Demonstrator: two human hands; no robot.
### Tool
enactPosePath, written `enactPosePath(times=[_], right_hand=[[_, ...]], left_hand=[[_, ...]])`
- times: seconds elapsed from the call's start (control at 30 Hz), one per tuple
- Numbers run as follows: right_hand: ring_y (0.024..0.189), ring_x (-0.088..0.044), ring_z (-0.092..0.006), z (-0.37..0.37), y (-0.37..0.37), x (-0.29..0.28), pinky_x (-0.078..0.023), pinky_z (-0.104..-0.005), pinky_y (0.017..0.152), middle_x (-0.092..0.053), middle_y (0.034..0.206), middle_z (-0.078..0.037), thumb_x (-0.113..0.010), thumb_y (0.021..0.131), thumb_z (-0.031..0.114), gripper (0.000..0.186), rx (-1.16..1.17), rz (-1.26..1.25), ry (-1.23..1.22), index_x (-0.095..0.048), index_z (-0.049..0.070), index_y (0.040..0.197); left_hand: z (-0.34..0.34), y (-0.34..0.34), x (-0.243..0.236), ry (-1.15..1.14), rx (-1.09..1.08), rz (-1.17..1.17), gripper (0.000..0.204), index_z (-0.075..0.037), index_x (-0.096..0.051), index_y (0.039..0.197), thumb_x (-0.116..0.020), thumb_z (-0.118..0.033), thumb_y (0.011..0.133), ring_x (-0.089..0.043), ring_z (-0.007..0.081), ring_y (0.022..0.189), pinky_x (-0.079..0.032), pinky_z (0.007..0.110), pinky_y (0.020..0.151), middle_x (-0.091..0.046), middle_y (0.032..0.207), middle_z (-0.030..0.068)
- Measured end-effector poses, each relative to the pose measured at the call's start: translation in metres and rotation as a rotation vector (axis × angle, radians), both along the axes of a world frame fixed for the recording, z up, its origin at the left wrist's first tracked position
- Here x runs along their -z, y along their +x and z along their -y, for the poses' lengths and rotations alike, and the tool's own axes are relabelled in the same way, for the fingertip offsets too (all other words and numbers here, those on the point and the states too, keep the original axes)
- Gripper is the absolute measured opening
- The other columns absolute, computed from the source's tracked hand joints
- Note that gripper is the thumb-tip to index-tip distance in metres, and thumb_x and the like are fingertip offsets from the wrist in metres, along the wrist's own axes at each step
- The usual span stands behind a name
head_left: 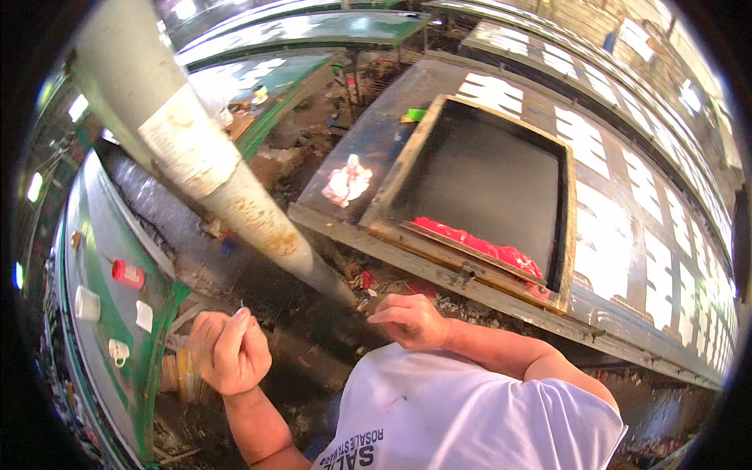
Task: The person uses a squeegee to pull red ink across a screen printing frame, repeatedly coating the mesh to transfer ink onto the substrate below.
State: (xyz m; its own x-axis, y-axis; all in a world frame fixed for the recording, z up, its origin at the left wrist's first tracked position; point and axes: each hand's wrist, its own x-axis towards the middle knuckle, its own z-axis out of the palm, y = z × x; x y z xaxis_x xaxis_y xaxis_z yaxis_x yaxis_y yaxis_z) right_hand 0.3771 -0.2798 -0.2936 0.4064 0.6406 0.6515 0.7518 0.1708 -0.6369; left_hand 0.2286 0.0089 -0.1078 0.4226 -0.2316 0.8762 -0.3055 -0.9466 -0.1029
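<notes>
My left hand (229, 352) is raised in front of my body, closed, with thumb and finger pinched. A tiny thin tip shows above the pinch, too small to name. Level with my chest, my right hand (411, 321) is closed, its fingers curled and turned to the left; whatever they may hold is hidden. Beyond it a wood-edged printing screen (486, 176) lies on a long dark table (427, 78). Thick red ink (482, 249) is spread along the screen's near edge, beside a long strip like a squeegee. Neither hand touches the screen.
A crumpled, red-stained rag (347, 182) lies left of the screen, near a green piece (413, 115). A thick pole (235, 188) slants between the tables. On the left green table (125, 329) are a red container (128, 273) and a white mug (118, 352). White prints (603, 235) line the right.
</notes>
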Motion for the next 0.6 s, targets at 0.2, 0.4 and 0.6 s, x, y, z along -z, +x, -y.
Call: enactPosePath(times=[0.2, 0.4, 0.6], right_hand=[[0.088, -0.080, -0.0301, 0.069, 0.014, 0.005, -0.066, -0.0418, 0.073, -0.079, 0.111, -0.010, -0.073, 0.088, -0.009, 0.039, 0.198, -0.053, -0.008, -0.084, 0.009, 0.120], [0.088, -0.079, -0.0329, 0.136, 0.028, 0.010, -0.066, -0.0441, 0.075, -0.079, 0.104, -0.011, -0.079, 0.090, -0.008, 0.033, 0.348, -0.068, -0.047, -0.083, 0.008, 0.118], [0.078, -0.075, -0.0309, 0.164, 0.047, 0.009, -0.060, -0.0444, 0.067, -0.076, 0.090, -0.009, -0.088, 0.085, -0.005, 0.033, 0.583, 0.017, -0.098, -0.082, 0.009, 0.114]], left_hand=[[0.040, 0.079, 0.041, -0.061, 0.145, -0.134, 0.022, 0.001, -0.077, 0.121, -0.087, -0.004, 0.102, -0.061, 0.0283, 0.062, -0.049, 0.042, 0.059, -0.065, 0.079, 0.0076], [0.076, 0.161, 0.095, -0.149, 0.202, -0.372, 0.037, -0.004, -0.079, 0.130, -0.088, 0.002, 0.095, -0.065, 0.0260, 0.065, -0.052, 0.042, 0.063, -0.073, 0.089, 0.0076], [0.081, 0.229, 0.128, -0.071, 0.226, -0.503, 0.038, -0.006, -0.077, 0.131, -0.088, -0.007, 0.095, -0.073, 0.0363, 0.119, -0.051, 0.057, 0.119, -0.079, 0.119, 0.0124]])
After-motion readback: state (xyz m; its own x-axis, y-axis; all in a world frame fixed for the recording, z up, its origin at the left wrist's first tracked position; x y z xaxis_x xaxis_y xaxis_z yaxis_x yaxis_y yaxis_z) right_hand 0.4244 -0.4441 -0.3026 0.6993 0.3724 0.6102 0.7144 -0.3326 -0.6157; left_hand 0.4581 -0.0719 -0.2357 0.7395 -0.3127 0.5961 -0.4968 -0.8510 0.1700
